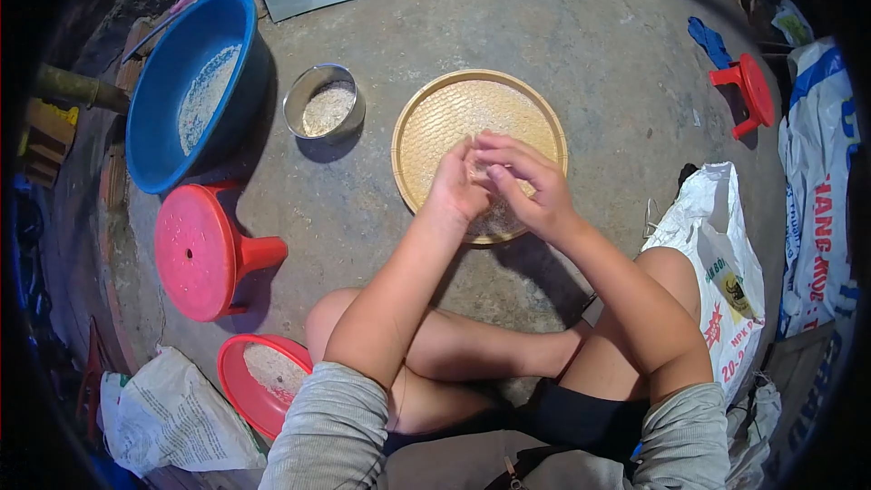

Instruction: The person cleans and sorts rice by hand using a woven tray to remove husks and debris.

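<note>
My left hand (458,183) and my right hand (533,183) are raised over a round woven bamboo tray (435,118), palms turned toward each other. The fingers of my right hand are loosely bent and apart. My left hand is cupped, its fingertips a little blurred and close to the right fingers. I make out nothing held between them, though the palms are partly hidden. Pale grains lie scattered on the tray, mostly in the part near and beneath my hands.
A metal pot (325,102) of pale grain stands left of the tray. Beyond it are a large blue basin (150,127), a red stool (192,254) and a red bowl (238,358). White sacks (737,245) lie at right, with a small red stool (755,91) farther back.
</note>
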`<action>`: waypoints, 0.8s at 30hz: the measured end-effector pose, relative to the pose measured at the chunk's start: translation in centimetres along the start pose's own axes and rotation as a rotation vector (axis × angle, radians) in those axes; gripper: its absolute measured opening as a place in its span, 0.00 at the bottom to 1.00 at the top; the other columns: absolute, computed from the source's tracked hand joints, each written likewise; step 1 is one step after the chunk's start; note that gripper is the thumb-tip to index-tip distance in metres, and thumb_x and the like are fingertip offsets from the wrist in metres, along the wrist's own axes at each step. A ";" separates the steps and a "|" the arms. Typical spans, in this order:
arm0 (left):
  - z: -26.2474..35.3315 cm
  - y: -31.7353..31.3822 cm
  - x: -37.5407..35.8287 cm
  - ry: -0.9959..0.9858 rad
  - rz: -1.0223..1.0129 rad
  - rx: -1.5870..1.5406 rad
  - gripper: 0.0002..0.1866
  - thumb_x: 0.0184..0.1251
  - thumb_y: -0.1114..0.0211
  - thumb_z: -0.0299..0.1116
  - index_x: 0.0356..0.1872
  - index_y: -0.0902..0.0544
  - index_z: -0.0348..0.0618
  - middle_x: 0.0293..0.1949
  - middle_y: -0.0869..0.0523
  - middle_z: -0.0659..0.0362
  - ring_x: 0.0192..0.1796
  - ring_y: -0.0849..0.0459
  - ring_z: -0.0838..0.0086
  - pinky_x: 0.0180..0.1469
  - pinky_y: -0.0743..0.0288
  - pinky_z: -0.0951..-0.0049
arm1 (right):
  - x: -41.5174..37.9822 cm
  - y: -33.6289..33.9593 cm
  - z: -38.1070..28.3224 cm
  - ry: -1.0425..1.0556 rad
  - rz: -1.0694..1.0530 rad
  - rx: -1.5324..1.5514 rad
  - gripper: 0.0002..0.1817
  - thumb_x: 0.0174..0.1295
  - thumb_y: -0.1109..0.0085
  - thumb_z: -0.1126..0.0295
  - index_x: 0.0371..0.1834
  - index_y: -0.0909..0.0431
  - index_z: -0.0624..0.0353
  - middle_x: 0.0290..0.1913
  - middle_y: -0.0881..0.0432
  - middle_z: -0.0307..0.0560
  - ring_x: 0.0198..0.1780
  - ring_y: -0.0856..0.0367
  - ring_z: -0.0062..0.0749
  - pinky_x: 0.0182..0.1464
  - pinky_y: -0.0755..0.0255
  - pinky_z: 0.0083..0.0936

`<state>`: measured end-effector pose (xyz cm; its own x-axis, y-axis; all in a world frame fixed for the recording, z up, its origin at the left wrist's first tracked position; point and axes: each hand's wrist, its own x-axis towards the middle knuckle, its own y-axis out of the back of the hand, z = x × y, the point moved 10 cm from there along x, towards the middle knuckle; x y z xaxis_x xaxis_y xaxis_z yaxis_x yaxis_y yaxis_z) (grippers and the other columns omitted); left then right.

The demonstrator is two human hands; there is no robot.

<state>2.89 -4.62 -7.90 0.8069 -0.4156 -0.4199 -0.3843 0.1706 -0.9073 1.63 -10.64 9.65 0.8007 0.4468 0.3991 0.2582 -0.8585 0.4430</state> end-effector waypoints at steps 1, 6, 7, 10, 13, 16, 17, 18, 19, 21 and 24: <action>0.3 -2.0 -0.4 0.108 -0.181 -0.041 0.19 0.78 0.59 0.40 0.45 0.25 0.36 0.43 0.19 0.52 0.48 0.19 0.67 0.58 0.24 0.64 | 0.2 0.1 -0.3 0.001 -0.007 0.001 0.11 0.63 0.44 0.75 0.47 0.20 0.63 0.53 0.19 0.53 0.54 0.19 0.39 0.54 0.25 0.30; 15.5 -3.5 -6.9 -0.719 0.331 0.178 0.16 0.78 0.55 0.37 0.38 0.27 0.32 0.38 0.21 0.50 0.43 0.19 0.63 0.51 0.19 0.69 | -0.1 2.1 3.1 -0.331 0.141 0.052 0.09 0.64 0.45 0.74 0.45 0.21 0.65 0.47 0.19 0.53 0.49 0.18 0.33 0.48 0.21 0.29; 18.5 -3.9 -8.1 -0.853 0.278 0.283 0.19 0.79 0.58 0.37 0.42 0.27 0.29 0.42 0.21 0.46 0.48 0.19 0.59 0.55 0.20 0.66 | -0.5 1.7 4.4 -0.371 0.106 0.007 0.09 0.63 0.44 0.74 0.45 0.22 0.65 0.43 0.19 0.53 0.45 0.18 0.34 0.45 0.22 0.28; 23.0 -4.8 -10.7 -0.983 0.169 0.363 0.22 0.80 0.61 0.39 0.49 0.28 0.24 0.47 0.21 0.43 0.54 0.20 0.55 0.60 0.23 0.62 | -2.8 -0.5 8.4 -0.400 -0.162 -0.184 0.10 0.61 0.41 0.74 0.43 0.23 0.65 0.43 0.21 0.53 0.42 0.18 0.38 0.43 0.23 0.29; 25.6 -4.3 -12.7 -1.128 0.272 0.511 0.30 0.79 0.60 0.47 0.60 0.34 0.23 0.59 0.27 0.38 0.66 0.30 0.52 0.69 0.33 0.57 | -3.7 -1.6 8.3 -0.282 -0.261 -0.214 0.12 0.56 0.38 0.73 0.42 0.24 0.65 0.41 0.24 0.54 0.42 0.21 0.45 0.45 0.26 0.33; 26.2 -3.6 -12.5 -1.158 0.419 0.679 0.35 0.78 0.59 0.52 0.67 0.40 0.24 0.67 0.35 0.39 0.72 0.39 0.55 0.73 0.45 0.58 | -3.5 -2.0 7.7 -0.219 -0.309 -0.273 0.14 0.54 0.36 0.73 0.43 0.24 0.65 0.40 0.25 0.53 0.44 0.23 0.47 0.48 0.27 0.36; 25.9 -3.8 -11.7 -1.125 0.447 0.796 0.36 0.77 0.59 0.53 0.68 0.41 0.24 0.70 0.38 0.40 0.74 0.41 0.59 0.74 0.50 0.63 | -3.5 -1.9 7.6 -0.226 -0.306 -0.266 0.15 0.54 0.36 0.72 0.44 0.25 0.65 0.40 0.26 0.53 0.45 0.24 0.47 0.49 0.28 0.37; 25.2 -4.5 -11.2 -1.090 0.473 0.912 0.37 0.77 0.59 0.54 0.69 0.41 0.25 0.72 0.41 0.41 0.75 0.44 0.62 0.75 0.55 0.68 | -3.3 -1.7 7.5 -0.227 -0.306 -0.269 0.15 0.54 0.36 0.72 0.44 0.25 0.65 0.40 0.26 0.53 0.45 0.24 0.47 0.49 0.28 0.37; 24.6 -5.4 -11.1 -1.058 0.517 1.135 0.37 0.77 0.60 0.55 0.70 0.41 0.27 0.73 0.42 0.44 0.77 0.47 0.64 0.75 0.57 0.70 | -3.1 -1.7 6.8 -0.177 -0.323 -0.297 0.17 0.53 0.35 0.72 0.45 0.25 0.65 0.42 0.26 0.53 0.46 0.25 0.47 0.50 0.28 0.37; 23.6 -6.4 -11.3 -1.078 0.518 1.195 0.37 0.77 0.61 0.55 0.68 0.38 0.28 0.71 0.38 0.44 0.75 0.44 0.63 0.75 0.54 0.69 | -3.1 -1.9 6.3 -0.130 -0.342 -0.324 0.18 0.52 0.35 0.72 0.46 0.26 0.64 0.43 0.26 0.53 0.47 0.25 0.47 0.51 0.28 0.37; 22.0 -8.7 -11.7 -1.154 0.521 1.372 0.35 0.78 0.63 0.55 0.64 0.31 0.29 0.65 0.29 0.45 0.71 0.35 0.62 0.73 0.48 0.69 | -3.4 -2.7 4.9 -0.007 -0.334 -0.323 0.21 0.51 0.34 0.72 0.48 0.26 0.64 0.45 0.26 0.53 0.49 0.26 0.47 0.52 0.28 0.37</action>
<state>6.68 18.37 4.45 0.8345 0.5418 0.1008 -0.5510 0.8181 0.1647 0.88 -11.06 3.14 0.7061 0.6828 0.1875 0.3218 -0.5454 0.7740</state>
